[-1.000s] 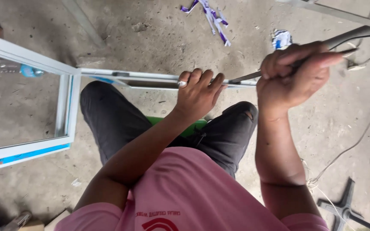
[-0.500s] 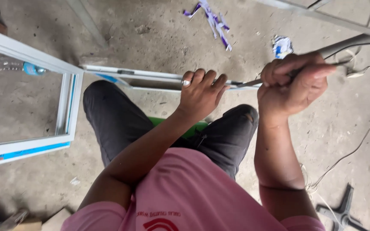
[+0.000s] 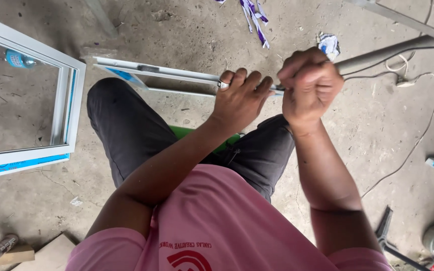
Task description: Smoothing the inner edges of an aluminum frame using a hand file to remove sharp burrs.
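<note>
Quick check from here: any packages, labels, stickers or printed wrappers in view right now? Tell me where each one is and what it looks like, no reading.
Bottle label: blue band on a clear plastic bottle, far left, seen through the window frame's glass.
Protective film strip: blue with print, along the white frame's lower edge.
Crumpled wrapper: white and blue, on the floor above the right hand.
Shirt print: red and white emblem on the pink shirt, bottom centre.

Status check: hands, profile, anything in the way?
Left hand gripping white profile. Right hand fisted around grey rod. Nothing blocking.
</note>
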